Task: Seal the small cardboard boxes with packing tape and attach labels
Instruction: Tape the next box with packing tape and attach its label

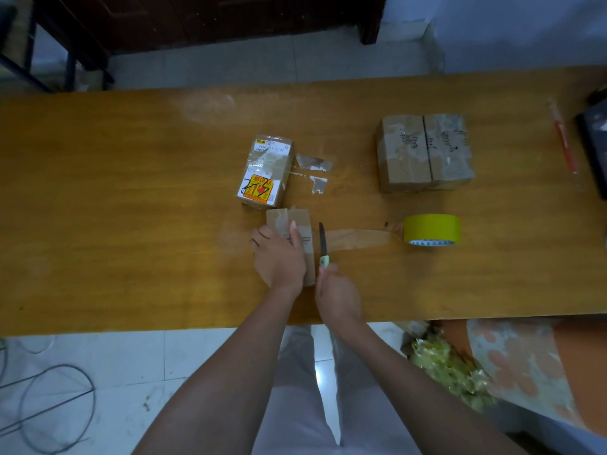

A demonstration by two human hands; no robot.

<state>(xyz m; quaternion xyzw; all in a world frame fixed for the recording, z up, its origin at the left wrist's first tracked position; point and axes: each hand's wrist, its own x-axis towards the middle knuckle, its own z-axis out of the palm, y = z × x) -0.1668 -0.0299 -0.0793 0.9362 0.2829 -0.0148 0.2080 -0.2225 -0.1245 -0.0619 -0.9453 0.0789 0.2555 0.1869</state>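
A small cardboard box lies near the table's front edge, and my left hand rests on top of it with the fingers fairly straight. A strip of clear brown tape runs from the box's right side to a yellow tape roll standing on the table. My right hand grips the pale green handle of a knife whose dark blade points away from me, beside the box at the tape strip. A second small box with a white label and a yellow-red sticker lies just behind.
A larger taped box sits at the back right of the wooden table. Torn tape scraps lie beside the labelled box. A red pen and a dark object are at the far right edge. Cables lie on the floor at left.
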